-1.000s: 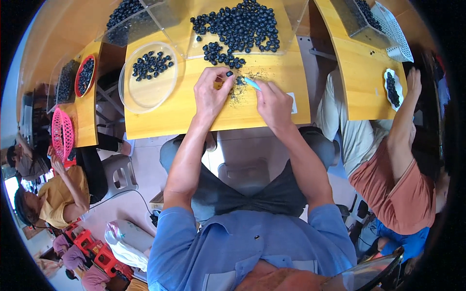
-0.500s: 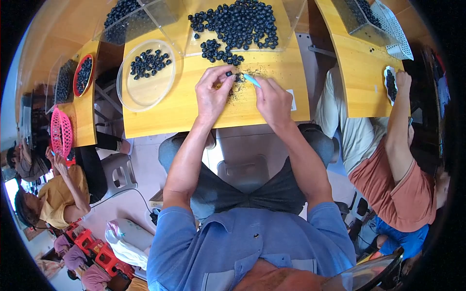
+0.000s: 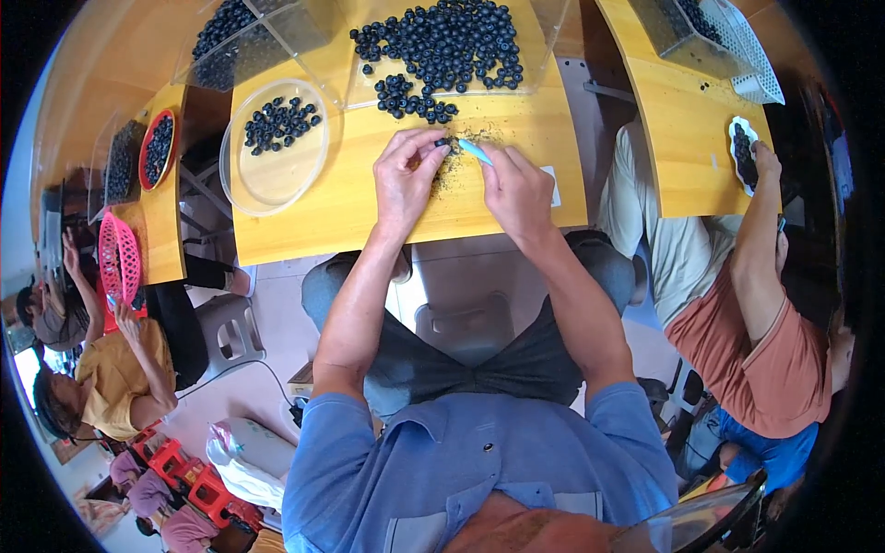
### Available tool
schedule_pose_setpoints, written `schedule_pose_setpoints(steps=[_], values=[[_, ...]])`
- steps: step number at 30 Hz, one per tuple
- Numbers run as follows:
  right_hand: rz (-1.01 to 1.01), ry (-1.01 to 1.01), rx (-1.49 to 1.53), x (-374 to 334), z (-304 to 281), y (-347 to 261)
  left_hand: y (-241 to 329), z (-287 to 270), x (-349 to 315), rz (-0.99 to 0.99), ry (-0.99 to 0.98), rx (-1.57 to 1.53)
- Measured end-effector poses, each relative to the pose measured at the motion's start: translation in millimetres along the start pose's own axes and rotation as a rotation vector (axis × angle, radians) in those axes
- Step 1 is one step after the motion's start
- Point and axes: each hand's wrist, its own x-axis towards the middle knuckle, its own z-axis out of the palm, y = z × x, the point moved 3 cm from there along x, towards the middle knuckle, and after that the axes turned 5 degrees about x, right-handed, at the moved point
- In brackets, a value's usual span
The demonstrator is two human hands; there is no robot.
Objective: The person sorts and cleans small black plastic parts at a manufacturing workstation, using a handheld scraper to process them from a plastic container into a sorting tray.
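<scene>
Between the thumb and fingers of my left hand (image 3: 406,180) is a small black round bead (image 3: 442,144). My right hand (image 3: 518,194) grips a slim light blue pen-like tool (image 3: 476,151), its tip pointing left, close to the bead. I cannot tell whether the tip touches it. Dark crumbs (image 3: 444,184) are scattered on the yellow table (image 3: 369,226) under and around both hands. Just beyond the hands lies a large pile of similar black beads (image 3: 452,46), many showing a pale spot. A shallow clear round dish (image 3: 228,175) to the left holds more beads (image 3: 281,124).
A clear divided box (image 3: 207,74) with dark beads stands at the far left. A white card (image 3: 551,184) lies beside my right hand. On the right-hand table a co-worker's hand (image 3: 765,161) reaches a white dish (image 3: 735,138). A pink basket (image 3: 120,253) is at the left.
The bead and the tool's tip have come closer together in front of me. The co-worker's hand on the right has moved down to the white dish.
</scene>
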Motion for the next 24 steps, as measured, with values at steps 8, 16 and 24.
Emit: schedule_pose_setpoints(steps=[8,16,24], values=[[-0.077,-0.016,-0.057,0.2,-2.2,-5.6,-3.7,3.2,-1.6,-0.028,0.005,-0.061],[-0.135,-0.041,-0.094,-0.7,1.1,-5.8,-2.4,2.7,-2.0,0.008,0.001,-0.014],[-0.156,-0.059,-0.152,-0.7,1.4,-6.5,-4.5,3.4,-2.5,-0.038,-0.021,-0.057]])
